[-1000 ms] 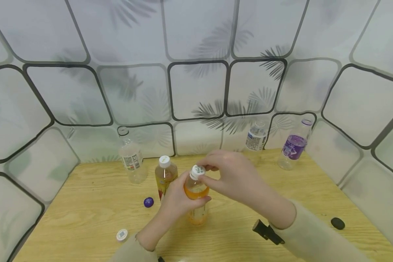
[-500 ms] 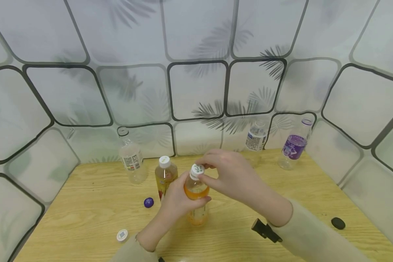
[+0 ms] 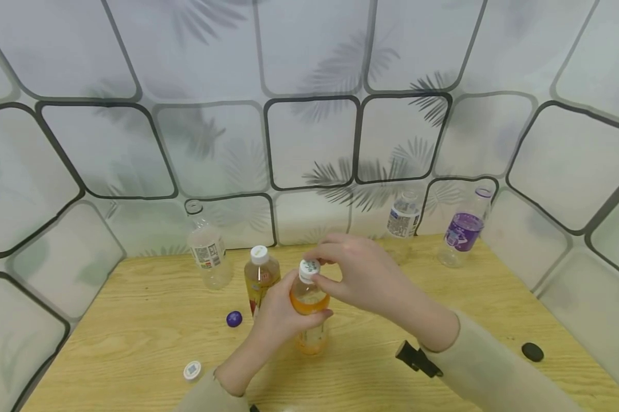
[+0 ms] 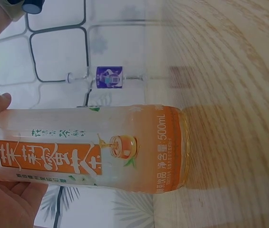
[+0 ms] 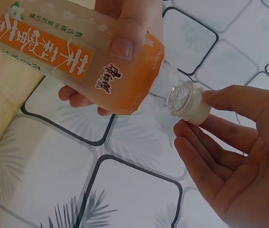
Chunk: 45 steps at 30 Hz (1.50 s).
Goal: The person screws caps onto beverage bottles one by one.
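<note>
My left hand (image 3: 280, 312) grips the upper part of a clear bottle (image 4: 68, 142) with an orange and white label. Its base meets the wooden table in the left wrist view. At the bottle's neck, my right hand (image 3: 363, 274) pinches a white cap (image 3: 309, 269) between thumb and fingers. The cap (image 5: 198, 107) sits at the mouth of the neck in the right wrist view; whether it is threaded on, I cannot tell. Just behind my left hand stands a capped bottle (image 3: 260, 277) with a yellow label, partly hidden by that hand.
Uncapped clear bottles stand toward the back: one at left (image 3: 209, 252), one at right (image 3: 404, 220), and a purple-labelled one (image 3: 464, 232). On the table (image 3: 134, 332) lie a purple cap (image 3: 234, 319), a white cap (image 3: 192, 370) and a black cap (image 3: 532, 351).
My right hand and the white cap have shifted slightly left, and the cap's printed top looks a little turned. My left hand keeps its place on the bottle.
</note>
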Tool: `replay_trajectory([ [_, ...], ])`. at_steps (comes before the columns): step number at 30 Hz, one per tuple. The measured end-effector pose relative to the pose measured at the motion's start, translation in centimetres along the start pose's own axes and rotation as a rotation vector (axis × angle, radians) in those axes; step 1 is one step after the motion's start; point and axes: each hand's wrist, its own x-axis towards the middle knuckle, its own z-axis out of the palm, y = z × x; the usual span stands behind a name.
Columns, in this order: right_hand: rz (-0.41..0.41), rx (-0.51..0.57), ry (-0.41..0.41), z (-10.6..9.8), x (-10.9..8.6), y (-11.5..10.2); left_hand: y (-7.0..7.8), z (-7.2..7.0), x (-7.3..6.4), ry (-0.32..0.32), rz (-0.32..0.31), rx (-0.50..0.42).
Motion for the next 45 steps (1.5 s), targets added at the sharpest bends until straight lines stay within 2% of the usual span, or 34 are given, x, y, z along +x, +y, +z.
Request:
replay_trajectory([
  [10,-0.015,0.111,-0.03,0.1,0.3,0.8,0.0,0.1,0.0,-0.002,0.002,-0.005],
  [21,0.046,0.142,-0.016,0.3,0.3,0.8,-0.2,0.1,0.0,-0.002,-0.007,-0.007],
  [25,0.045,0.147,-0.004,0.6,0.2,1.0,-0.2,0.2,0.0,0.008,-0.006,0.011],
  [35,-0.051,0.302,0.035,1.2,0.1,1.6,-0.2,0.2,0.0,0.004,0.018,0.014],
  [39,-0.018,0.301,0.047,1.4,0.1,1.5,-0.2,0.2,0.0,0.0,0.016,0.015],
  [45,0.049,0.248,0.122,2.0,0.2,1.1,-0.2,0.2,0.0,0.014,0.007,0.028],
])
